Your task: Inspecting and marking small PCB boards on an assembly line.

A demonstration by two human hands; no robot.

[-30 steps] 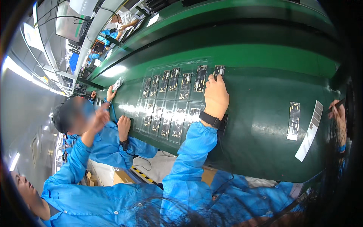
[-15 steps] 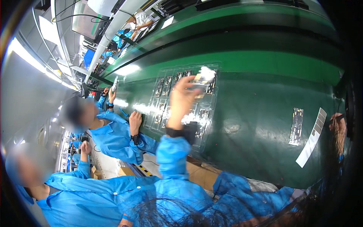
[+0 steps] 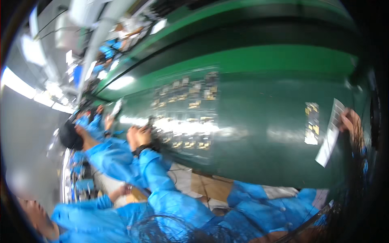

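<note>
My right hand (image 3: 351, 122) is at the right end of the bench, its fingers pinched at the edge of a white strip with grey rectangular stickers (image 3: 327, 148). Left of this strip lies a narrow dark circuit board with gold patches (image 3: 311, 123). Reaching far to the left, my left hand (image 3: 142, 135) has its fingers curled by the near left side of a clear plastic tray (image 3: 214, 156). A small dark thing shows at these fingertips, too blurred to name. Rows of similar boards (image 3: 195, 94) fill the tray, and glare hides some.
A neighbour in blue sits close on the left, one hand (image 3: 132, 137) right beside mine and the other by a pale object (image 3: 117, 107). Another person in blue is at lower left. The green bench (image 3: 259, 101) has a raised far edge. Cardboard (image 3: 214, 188) stands below its near edge.
My left hand has left the tray's far right part and moved left beside the neighbour's hand, no longer holding the board. My right hand has moved onto the sticker strip. The view has shifted.
</note>
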